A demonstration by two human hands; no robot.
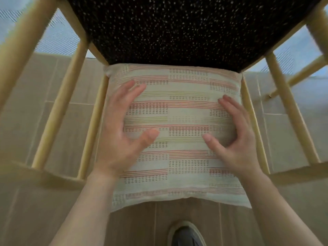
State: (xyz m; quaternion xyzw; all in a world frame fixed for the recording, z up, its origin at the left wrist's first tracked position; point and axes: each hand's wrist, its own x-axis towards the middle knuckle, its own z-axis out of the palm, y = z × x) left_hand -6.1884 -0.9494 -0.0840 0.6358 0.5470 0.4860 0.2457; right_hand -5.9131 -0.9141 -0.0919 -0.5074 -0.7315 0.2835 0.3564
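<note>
**Left side.** Pale wooden chair (58,107): round spindles run up from a flat armrest (44,172) towards the dark upholstery. Beige floor tiles (26,210) show behind and below the frame. A pale blue patterned surface (58,38) shows at the upper left, between the rails.

**Left hand** (122,126). Spread wide, fingers straight and fanned, thumb held out to the side. It is laid on the left half of the cushion and holds nothing. The picture is soft here, so how hard it presses cannot be told.

**Principal item: cushion** (184,110). Square and plump. The cover is cream woven cloth with horizontal bands of thin red and yellow-green lines, alternating with blocks of small dark dashes set in a staggered, brick-like layout. It sits in the chair between the two rows of spindles. Its far edge touches the dark speckled upholstery (177,29), a black fabric flecked with pale dots; whether that panel is the seat or the back cannot be told. The near edge juts out over the floor tiles.

**Below centre.** The toe of a dark shoe (186,235) with a pale rim rests on the tiles, just under the near edge of the cushion.

**Right hand** (234,137). Open, with fingers close together and extended and the thumb pointing inward. It rests on the right half of the cushion and grips nothing.

**Right side.** Matching spindles and armrest (301,170).
</note>
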